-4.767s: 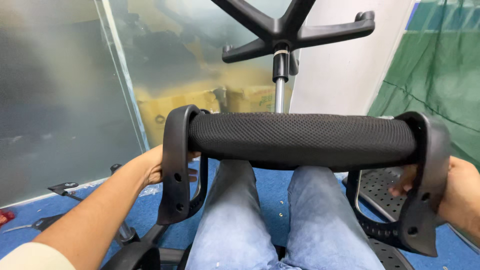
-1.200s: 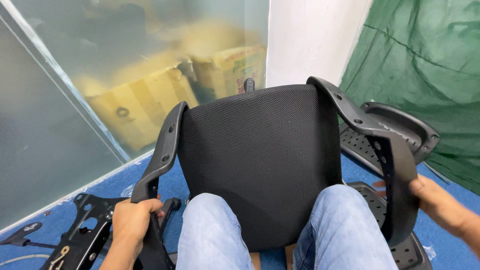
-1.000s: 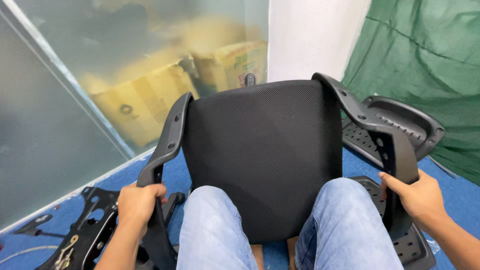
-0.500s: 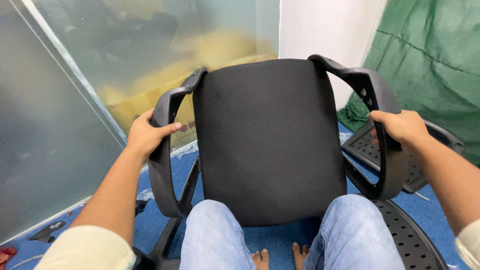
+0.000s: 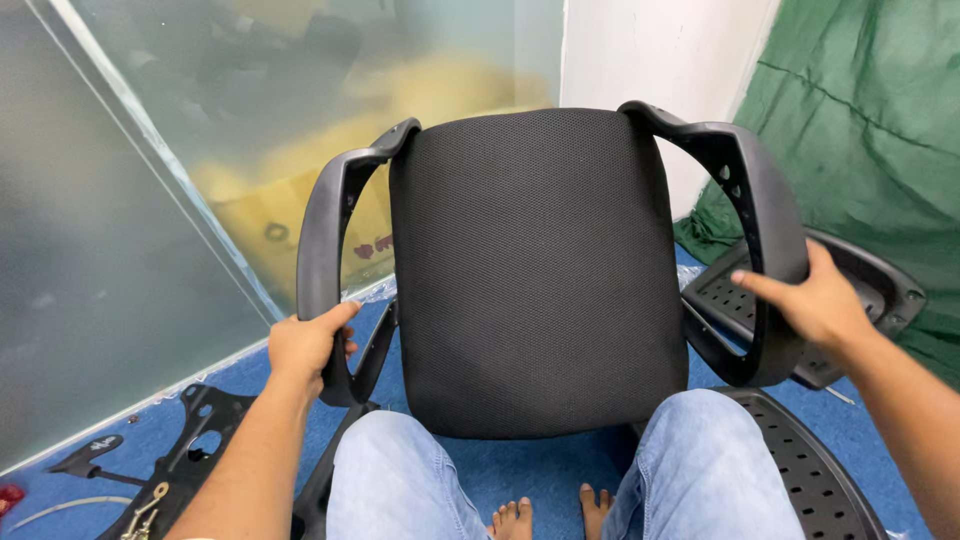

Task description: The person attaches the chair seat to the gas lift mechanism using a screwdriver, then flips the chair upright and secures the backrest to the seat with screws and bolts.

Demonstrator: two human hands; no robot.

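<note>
A black mesh office chair seat stands tilted up in front of me, its lower edge resting between my knees. A curved black plastic armrest is fixed to each side. My left hand grips the lower part of the left armrest. My right hand holds the outer side of the right armrest, fingers wrapped over it. My legs in blue jeans and my bare feet show below the seat.
A frosted glass partition runs along the left, a white wall behind, a green cloth at right. Black perforated chair shells lie on the blue carpet at right. A black metal bracket and small parts lie at lower left.
The seat went from lying flat across my lap, with the star base upright behind it, to standing tilted up and facing me. Lately both hands slid down the armrests.
</note>
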